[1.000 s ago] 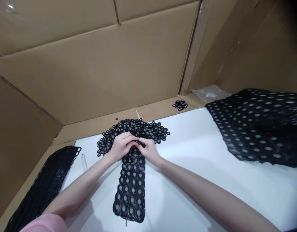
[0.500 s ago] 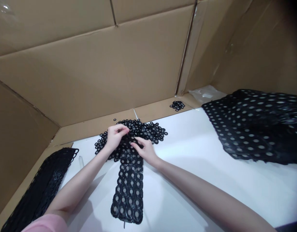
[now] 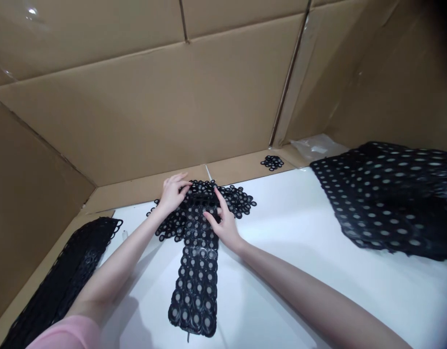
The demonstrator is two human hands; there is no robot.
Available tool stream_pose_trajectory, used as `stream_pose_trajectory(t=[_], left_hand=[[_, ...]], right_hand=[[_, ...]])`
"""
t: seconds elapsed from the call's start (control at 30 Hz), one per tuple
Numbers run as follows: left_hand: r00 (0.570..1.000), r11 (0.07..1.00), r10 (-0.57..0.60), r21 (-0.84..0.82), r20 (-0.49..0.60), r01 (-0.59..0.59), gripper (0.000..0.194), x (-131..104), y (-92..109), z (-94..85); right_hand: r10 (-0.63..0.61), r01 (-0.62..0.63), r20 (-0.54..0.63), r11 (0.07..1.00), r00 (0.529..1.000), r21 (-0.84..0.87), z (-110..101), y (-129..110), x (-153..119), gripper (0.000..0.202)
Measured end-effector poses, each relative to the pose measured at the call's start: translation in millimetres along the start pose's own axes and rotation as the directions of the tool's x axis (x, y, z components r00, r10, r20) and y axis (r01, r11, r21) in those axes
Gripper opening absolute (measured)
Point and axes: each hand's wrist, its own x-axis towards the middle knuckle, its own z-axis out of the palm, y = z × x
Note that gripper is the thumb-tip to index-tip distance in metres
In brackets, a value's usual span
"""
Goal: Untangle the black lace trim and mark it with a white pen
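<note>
A black strip of joined rings (image 3: pixel 196 276) lies lengthwise on the white table, its far end reaching into a pile of loose black rings (image 3: pixel 240 199). At the pile's left side is my left hand (image 3: pixel 173 193), thumb and fingertips close together near the strip's far end; whatever they pinch is too small to make out. My right hand (image 3: pixel 225 220) rests at the strip's right edge, index finger stretched forward and thumb apart, with nothing visible held.
Black ringed mesh (image 3: pixel 387 198) covers the right side. Another black mesh bundle (image 3: pixel 63 276) lies at the left, beside a small clear tube (image 3: pixel 125 235). A small ring heap (image 3: pixel 272 162) and clear plastic bag (image 3: pixel 318 145) sit near the cardboard wall (image 3: pixel 154 111).
My left hand has moved slightly away from the strip's middle, up and left. My right index finger has stretched forward, away from the thumb. The view has shifted a little.
</note>
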Motion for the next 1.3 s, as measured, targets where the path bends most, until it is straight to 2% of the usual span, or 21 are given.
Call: stream_pose_trajectory(t=[0.07,0.1,0.17,0.2,0.27,0.43,0.6,0.8,0.9,1.0,1.1,1.17,1.3], left_hand=[[0.992,0.994,0.102,-0.026,-0.07,-0.104,0.02,-13,5,-3.6],[0.983,0.98,0.176,-0.078,-0.059,-0.18,0.021,-20,7,-5.7],[0.943,0.93,0.331,-0.182,0.029,-0.321,0.025,-33,12,-7.4],[0.923,0.91,0.38,-0.201,0.06,-0.362,0.029,-40,14,-6.2],[0.911,0.901,0.407,-0.19,0.063,-0.389,0.036,-50,15,-0.4],[0.941,0.927,0.339,-0.171,-0.003,-0.334,0.019,-58,17,15.1],[0.986,0.956,0.168,-0.245,0.015,-0.159,0.006,-58,26,13.8],[0.998,0.956,0.048,-0.291,0.03,-0.037,0.014,-59,32,15.8],[1.0,0.954,0.021,-0.299,0.016,-0.015,0.017,-58,34,19.4],[0.999,0.956,0.044,-0.292,0.013,-0.038,0.015,-56,33,19.0],[0.991,0.945,0.113,-0.317,0.072,-0.085,0.005,-54,29,13.2],[0.984,0.933,0.137,-0.348,0.116,-0.089,0.012,-53,25,9.0],[0.99,0.918,0.047,-0.398,0.137,0.011,0.014,-55,22,7.1]], right_hand=[[-0.012,0.011,-0.016,1.0,1.0,-0.016,-1,1,1,0.068],[-0.021,0.021,-0.024,1.0,0.999,-0.013,-1,1,1,0.063],[-0.045,0.046,-0.048,0.999,0.998,0.011,-2,3,3,0.051],[-0.056,0.058,-0.065,0.998,0.996,0.029,-2,4,4,0.045],[-0.068,0.074,-0.079,0.995,0.995,0.07,-1,4,6,0.035],[-0.042,0.044,-0.021,0.994,0.999,0.104,0,4,6,0.023],[-0.039,0.039,-0.006,0.998,0.999,0.054,1,0,6,0.02],[-0.041,0.042,-0.015,0.998,0.999,0.054,2,0,6,0.012],[-0.046,0.046,-0.007,0.997,0.999,0.058,2,1,6,0.011],[-0.032,0.032,-0.003,0.998,0.999,0.06,2,2,7,0.01],[0.001,0.001,-0.029,0.998,1.0,0.069,1,4,7,0.012],[0.025,-0.022,-0.043,0.997,0.999,0.074,1,4,8,0.013],[0.039,-0.037,-0.035,0.996,0.999,0.078,0,4,9,0.014]])
